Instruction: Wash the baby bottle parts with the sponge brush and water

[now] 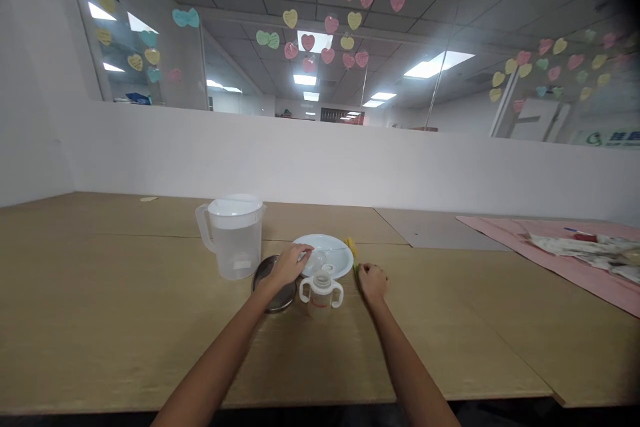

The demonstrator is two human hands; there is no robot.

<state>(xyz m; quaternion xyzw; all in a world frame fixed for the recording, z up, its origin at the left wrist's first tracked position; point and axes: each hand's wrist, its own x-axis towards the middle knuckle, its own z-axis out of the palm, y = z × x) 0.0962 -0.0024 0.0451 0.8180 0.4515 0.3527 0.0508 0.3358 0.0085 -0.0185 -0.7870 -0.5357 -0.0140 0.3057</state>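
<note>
My left hand (291, 265) reaches over a round metal dish (279, 303) to the left rim of a white plate (345, 268). Its fingers are pinched together, but what they hold is too small to tell. On the plate lie a clear piece (319, 257) and a small white ring-shaped part (328, 268). In front of it stands an uncapped clear bottle (320, 300) with two white handles. Curled on the table right of the plate, my right hand (373, 281) is closed at the green handle of a brush with a yellow head (351, 246).
A clear plastic pitcher (236, 247) stands left of the metal dish. Farther right, a pink cloth (493, 230) bears plastic-wrapped items (585, 247). A grey sheet (435, 230) lies at the back, before a white wall (300, 160) with windows above.
</note>
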